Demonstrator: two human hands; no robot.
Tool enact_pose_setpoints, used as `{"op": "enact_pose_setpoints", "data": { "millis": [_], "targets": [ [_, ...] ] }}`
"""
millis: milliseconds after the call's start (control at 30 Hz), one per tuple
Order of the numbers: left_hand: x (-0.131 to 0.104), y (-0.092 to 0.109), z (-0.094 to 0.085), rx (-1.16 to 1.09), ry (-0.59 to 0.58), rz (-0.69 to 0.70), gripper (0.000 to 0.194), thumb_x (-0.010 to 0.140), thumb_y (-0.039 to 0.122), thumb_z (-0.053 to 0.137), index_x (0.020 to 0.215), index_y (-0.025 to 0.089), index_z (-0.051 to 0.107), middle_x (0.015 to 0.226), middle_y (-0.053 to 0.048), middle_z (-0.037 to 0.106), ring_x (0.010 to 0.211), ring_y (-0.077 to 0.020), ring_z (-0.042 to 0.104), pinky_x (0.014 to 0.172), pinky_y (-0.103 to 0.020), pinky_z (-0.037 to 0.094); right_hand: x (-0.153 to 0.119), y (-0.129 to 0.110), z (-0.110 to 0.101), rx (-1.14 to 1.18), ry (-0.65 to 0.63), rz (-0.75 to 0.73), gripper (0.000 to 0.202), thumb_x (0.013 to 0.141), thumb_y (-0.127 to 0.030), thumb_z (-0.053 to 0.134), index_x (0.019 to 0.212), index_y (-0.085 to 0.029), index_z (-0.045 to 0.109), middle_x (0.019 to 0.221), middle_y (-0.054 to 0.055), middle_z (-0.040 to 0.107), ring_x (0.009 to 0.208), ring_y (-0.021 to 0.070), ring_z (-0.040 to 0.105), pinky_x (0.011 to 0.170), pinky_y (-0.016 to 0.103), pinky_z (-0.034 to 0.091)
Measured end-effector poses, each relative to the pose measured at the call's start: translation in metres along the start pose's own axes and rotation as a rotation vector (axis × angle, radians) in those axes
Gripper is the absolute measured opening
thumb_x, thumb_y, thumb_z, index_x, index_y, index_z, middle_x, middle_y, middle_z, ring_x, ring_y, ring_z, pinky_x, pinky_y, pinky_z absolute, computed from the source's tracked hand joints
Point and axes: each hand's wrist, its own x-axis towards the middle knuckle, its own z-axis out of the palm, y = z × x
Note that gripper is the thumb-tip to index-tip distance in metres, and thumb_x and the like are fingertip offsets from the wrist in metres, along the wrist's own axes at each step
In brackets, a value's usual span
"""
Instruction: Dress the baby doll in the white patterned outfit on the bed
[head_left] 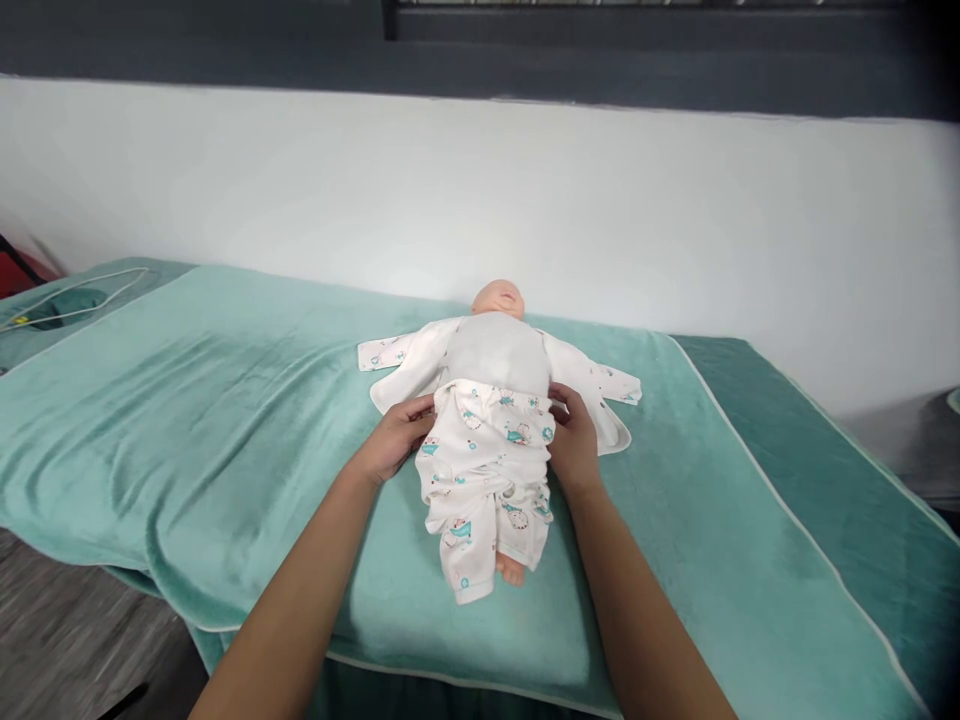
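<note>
A baby doll [498,298] lies on its back on a teal towel [225,420], head away from me. It has a grey cloth torso [499,352] and wears white printed trousers [484,470]; one bare foot [512,570] sticks out. An open white printed top [600,385] is spread out under it, sleeves to both sides. My left hand [397,437] grips the trousers' waistband at the doll's left-hand side of the view. My right hand [573,435] grips the waistband on the other side.
The towel covers a table that ends close to a white wall [525,200]. A darker teal cover [847,500] shows at the right. A white cable [82,300] lies at the far left. Grey floor [67,640] shows at lower left.
</note>
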Motion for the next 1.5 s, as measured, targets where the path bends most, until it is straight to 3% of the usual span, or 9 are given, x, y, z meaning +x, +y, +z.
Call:
{"op": "enact_pose_setpoints", "data": {
  "millis": [267,467,700,800,900,1067,1167,1333,1500],
  "targets": [
    [0.003,0.004,0.005,0.056,0.049,0.017,0.039,0.077,0.032,0.075,0.114,0.019,0.071,0.093,-0.005,0.074,0.076,-0.0179,0.065,0.066,-0.028,0.048,0.019,0.004,-0.002,-0.132,0.078,-0.141,0.019,0.078,-0.029,0.060,0.095,-0.022,0.066,0.094,0.006,0.068,0.090,0.0215,0.062,0.085,0.039,0.051],
    [0.006,-0.001,0.005,0.292,0.191,0.116,0.016,0.081,0.027,0.068,0.096,0.020,0.067,0.070,0.005,0.055,0.062,-0.0101,0.049,0.057,-0.021,0.037,0.013,0.002,-0.013,0.018,-0.082,-0.087,0.016,0.076,-0.026,0.068,0.089,-0.023,0.059,0.107,0.005,0.064,0.102,0.0208,0.061,0.095,0.038,0.049],
    [0.003,-0.004,0.006,0.373,0.273,0.380,0.015,0.084,0.030,0.065,0.097,0.021,0.065,0.126,-0.007,0.060,0.118,-0.0210,0.057,0.095,-0.031,0.046,0.004,-0.003,-0.026,-0.035,-0.353,-0.166,0.017,0.080,-0.029,0.071,0.095,-0.027,0.062,0.124,0.005,0.051,0.122,0.0217,0.051,0.099,0.035,0.048],
    [0.004,-0.004,0.005,0.363,0.248,0.400,0.013,0.086,0.032,0.066,0.091,0.020,0.062,0.138,-0.009,0.055,0.131,-0.0239,0.050,0.101,-0.034,0.044,0.004,-0.003,-0.023,-0.105,-0.307,-0.278,0.010,0.081,-0.027,0.070,0.085,-0.024,0.061,0.119,0.006,0.053,0.113,0.0213,0.054,0.091,0.034,0.049],
    [0.014,0.000,0.003,0.391,0.237,0.379,0.013,0.087,0.032,0.064,0.088,0.020,0.058,0.126,-0.008,0.063,0.119,-0.0218,0.058,0.096,-0.033,0.045,0.007,-0.005,-0.017,-0.149,-0.190,-0.340,0.011,0.083,-0.023,0.064,0.079,-0.023,0.053,0.105,0.004,0.060,0.094,0.0179,0.056,0.080,0.032,0.047],
    [0.049,0.013,0.004,0.561,0.398,0.395,0.010,0.090,0.030,0.058,0.090,0.022,0.052,0.076,0.003,0.054,0.075,-0.0145,0.054,0.072,-0.027,0.042,0.033,-0.008,-0.006,-0.127,-0.068,-0.158,0.016,0.079,-0.026,0.061,0.071,-0.023,0.047,0.067,-0.004,0.051,0.063,0.0138,0.045,0.059,0.028,0.038],
    [0.068,0.013,0.007,0.631,0.442,0.459,0.007,0.091,0.028,0.054,0.091,0.023,0.050,0.073,0.004,0.050,0.069,-0.0136,0.050,0.068,-0.026,0.040,0.048,-0.006,-0.002,-0.066,-0.006,-0.045,0.024,0.078,-0.031,0.059,0.066,-0.024,0.039,0.057,-0.006,0.037,0.054,0.0132,0.035,0.051,0.027,0.031],
    [0.073,0.001,0.004,0.714,0.361,0.488,0.007,0.094,0.030,0.054,0.093,0.022,0.053,0.081,0.002,0.058,0.075,-0.0146,0.055,0.071,-0.028,0.044,0.049,0.000,-0.002,-0.093,0.008,-0.059,0.019,0.080,-0.037,0.062,0.075,-0.024,0.049,0.068,-0.003,0.048,0.065,0.0155,0.045,0.061,0.029,0.040],
    [0.068,0.009,0.000,0.896,0.220,0.687,0.018,0.097,0.033,0.053,0.110,0.022,0.061,0.110,-0.007,0.062,0.104,-0.0199,0.058,0.092,-0.035,0.047,0.040,-0.003,-0.005,-0.283,-0.019,-0.286,0.019,0.090,-0.041,0.059,0.098,-0.024,0.063,0.097,0.004,0.065,0.093,0.0205,0.059,0.084,0.034,0.047]
  ]
}}
